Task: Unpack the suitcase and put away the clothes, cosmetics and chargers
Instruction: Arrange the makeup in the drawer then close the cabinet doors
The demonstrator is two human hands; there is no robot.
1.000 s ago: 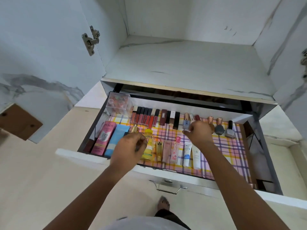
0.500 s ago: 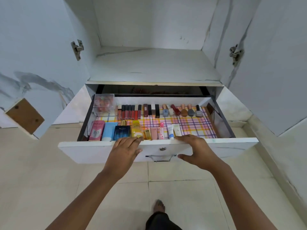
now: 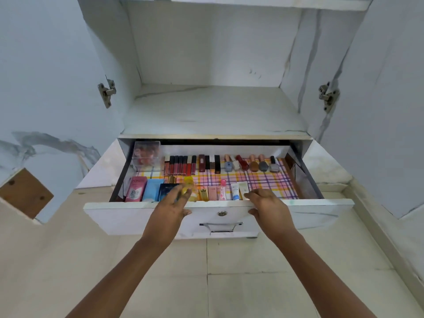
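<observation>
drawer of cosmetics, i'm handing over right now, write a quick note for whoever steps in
Left hand: open, fingers over the front edge of the drawer, holding nothing.
Right hand: open, fingers on the same front edge, holding nothing.
Drawer is pulled out. Inside, on the checked liner: lip glosses and nail polishes along the back, tubes and a pink BB cream along the front, a clear box in the back left corner.
Done: cosmetics laid out in rows.
Left: probably push the drawer shut. Suitcase, clothes and chargers are not in view.
</observation>
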